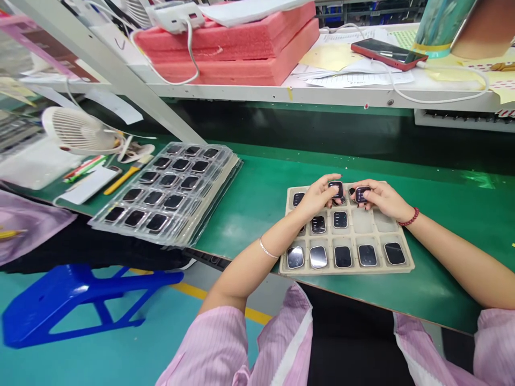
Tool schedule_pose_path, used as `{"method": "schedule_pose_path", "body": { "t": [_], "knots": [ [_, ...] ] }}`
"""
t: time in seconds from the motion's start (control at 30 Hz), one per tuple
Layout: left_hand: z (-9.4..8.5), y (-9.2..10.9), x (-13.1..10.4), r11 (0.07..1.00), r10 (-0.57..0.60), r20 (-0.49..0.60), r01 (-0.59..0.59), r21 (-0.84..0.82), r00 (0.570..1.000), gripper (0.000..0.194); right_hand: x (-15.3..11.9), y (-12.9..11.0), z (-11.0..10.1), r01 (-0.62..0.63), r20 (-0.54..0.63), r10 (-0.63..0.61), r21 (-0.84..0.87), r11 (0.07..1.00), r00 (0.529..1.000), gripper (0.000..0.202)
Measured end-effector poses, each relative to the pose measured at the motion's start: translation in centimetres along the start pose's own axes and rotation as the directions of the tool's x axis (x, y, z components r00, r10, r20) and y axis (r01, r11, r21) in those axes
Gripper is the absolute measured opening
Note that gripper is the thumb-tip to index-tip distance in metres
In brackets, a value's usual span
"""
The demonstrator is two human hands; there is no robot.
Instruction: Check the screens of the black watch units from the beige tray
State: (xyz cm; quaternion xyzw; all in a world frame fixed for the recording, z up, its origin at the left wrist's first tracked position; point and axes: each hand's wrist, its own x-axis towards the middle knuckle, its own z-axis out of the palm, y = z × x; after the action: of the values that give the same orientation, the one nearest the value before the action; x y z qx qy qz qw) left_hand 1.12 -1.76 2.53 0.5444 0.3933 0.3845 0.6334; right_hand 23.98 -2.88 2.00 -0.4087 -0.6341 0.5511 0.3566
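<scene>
My left hand [318, 196] is closed on a square smartwatch body [335, 189] with a lit dark screen, held over the far row of a beige compartment tray [348, 273]. Just to the right, my right hand [380, 197] grips a second smartwatch body [361, 194], its screen also lit. Both are held by thumb and fingers above the tray. In the nearest row lie several watch bodies [343, 257] with dark or shiny faces. The middle row has some with lit screens [340, 219] at left and bare compartments [363, 221] at right. My fingers partly cover the far row.
A stack of clear plastic trays [169, 182] with watch bodies stands on the green bench [257, 187] to the left. Beyond it are a yellow-handled brush [123, 179] and a white fan [80, 128]. A shelf [341, 95] crosses behind. A blue stool [60, 300] stands at lower left.
</scene>
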Motion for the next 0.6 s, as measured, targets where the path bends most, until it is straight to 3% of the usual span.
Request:
{"method": "schedule_pose_path", "body": {
  "t": [0.07, 0.1, 0.2, 0.23, 0.43, 0.6],
  "knots": [
    [0.03, -0.04, 0.00, 1.000, 0.009, 0.005, -0.010, 0.017, 1.000, 0.063, -0.01, -0.01, 0.14, 0.031, -0.011, -0.032, -0.032, 0.999, 0.999, 0.044],
    [0.03, -0.07, 0.01, 1.000, 0.011, 0.009, -0.011, 0.024, 1.000, 0.061, -0.03, -0.03, 0.18, 0.037, -0.008, -0.037, -0.039, 0.999, 0.999, 0.046],
    [-0.02, -0.15, 0.08, 1.000, 0.004, 0.019, -0.004, 0.012, 1.000, 0.033, -0.06, -0.09, 0.11, -0.007, 0.013, 0.007, -0.008, 1.000, 1.000, 0.029],
    [-0.04, -0.16, 0.10, 1.000, 0.000, 0.019, 0.000, -0.001, 1.000, 0.032, -0.05, -0.11, 0.05, -0.022, 0.015, 0.021, 0.015, 1.000, 1.000, 0.026],
    [0.08, 0.01, 0.04, 1.000, 0.008, 0.011, -0.008, 0.009, 1.000, 0.046, -0.03, -0.17, 0.19, 0.022, -0.026, -0.022, -0.009, 1.000, 0.999, 0.039],
    [0.21, 0.20, -0.16, 0.999, 0.000, 0.027, -0.001, 0.036, 1.000, 0.052, -0.10, -0.10, 0.37, 0.060, 0.009, -0.060, -0.050, 0.997, 0.998, 0.042]
  ]
}}
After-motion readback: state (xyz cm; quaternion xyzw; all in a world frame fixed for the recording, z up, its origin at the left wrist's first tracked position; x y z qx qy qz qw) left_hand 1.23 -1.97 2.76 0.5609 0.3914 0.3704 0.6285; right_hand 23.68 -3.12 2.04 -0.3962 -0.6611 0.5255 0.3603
